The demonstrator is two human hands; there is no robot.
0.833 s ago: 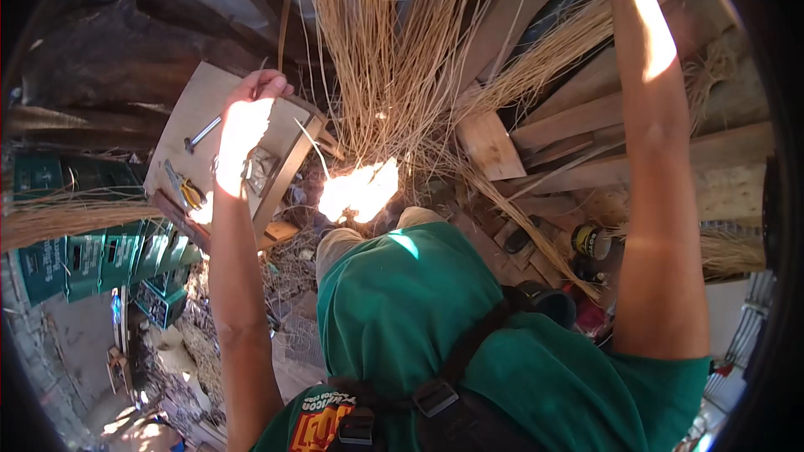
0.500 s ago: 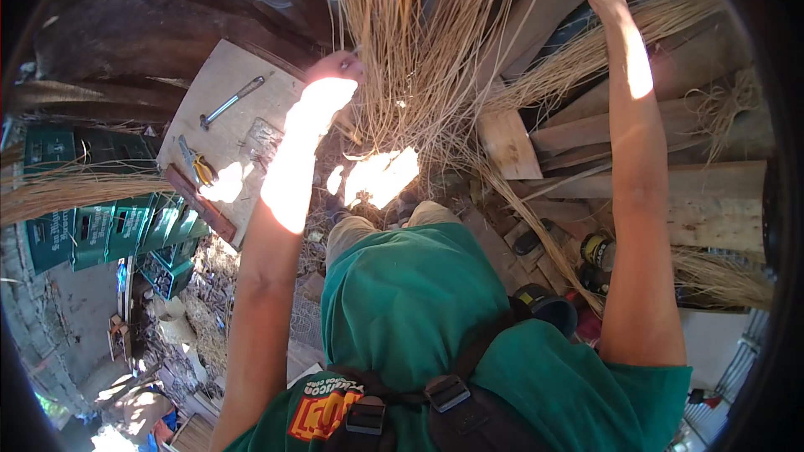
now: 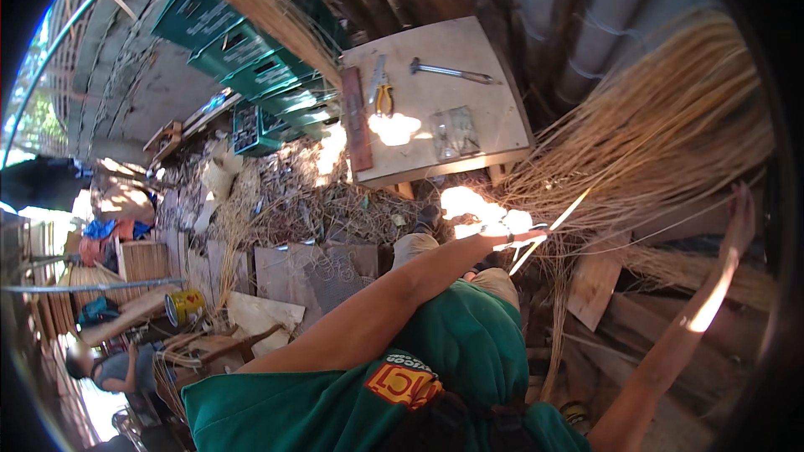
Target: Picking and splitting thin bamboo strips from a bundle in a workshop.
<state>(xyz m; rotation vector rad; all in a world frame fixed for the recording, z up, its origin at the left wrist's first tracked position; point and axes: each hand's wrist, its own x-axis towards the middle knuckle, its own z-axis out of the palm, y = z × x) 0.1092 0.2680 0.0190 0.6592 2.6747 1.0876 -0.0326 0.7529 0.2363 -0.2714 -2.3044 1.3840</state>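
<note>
A large bundle of long, thin tan cane-like strands [image 3: 653,117] spreads out at the upper right. My left hand [image 3: 526,238] is closed around a pale, flat strip [image 3: 571,210] that slants up to the right, just below the bundle's near ends. Sunlight washes out part of that hand. At the far right, my right hand [image 3: 740,222] reaches up beside the bundle's lower edge. Its fingers look stretched out and apart, and a thin strand passes close to them; no grip on it can be made out.
Behind my left arm is a low wooden table [image 3: 494,41] with pliers [image 3: 384,100], a hammer-like metal tool [image 3: 452,72] and a reddish wooden bar [image 3: 358,121]. Green crates [image 3: 268,75] stack left of it. Boards [image 3: 596,280] lie below the bundle. Another person [image 3: 121,372] sits at lower left.
My view has swung left, so the table and crates now appear nearer the middle. My left hand now grips a pale strip; my right arm has lowered toward the right.
</note>
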